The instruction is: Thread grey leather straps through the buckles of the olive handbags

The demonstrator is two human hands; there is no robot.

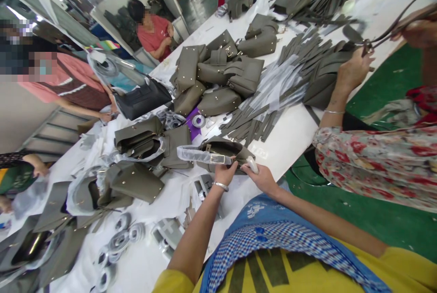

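An olive-green handbag (244,152) stands open-topped in front of me at the table's near edge. Its strap (191,154), wrapped in clear plastic and fitted with a gold buckle, sticks out to the left. My left hand (225,174) is closed on the near rim of the handbag, just below the buckle. On the bag's right end, my right hand (262,177) grips the rim, with a white cover or piece (252,164) at one finger. The fingertips of both hands are partly hidden against the bag.
Olive bags (218,72) lie piled ahead, and more bags (136,179) lie left. Flat straps (283,83) spread to the right. Plastic-wrapped rolls (119,240) and a grey metal tool (169,234) sit nearby. A co-worker's hand (355,70) holds a strap at right; other people work around the table.
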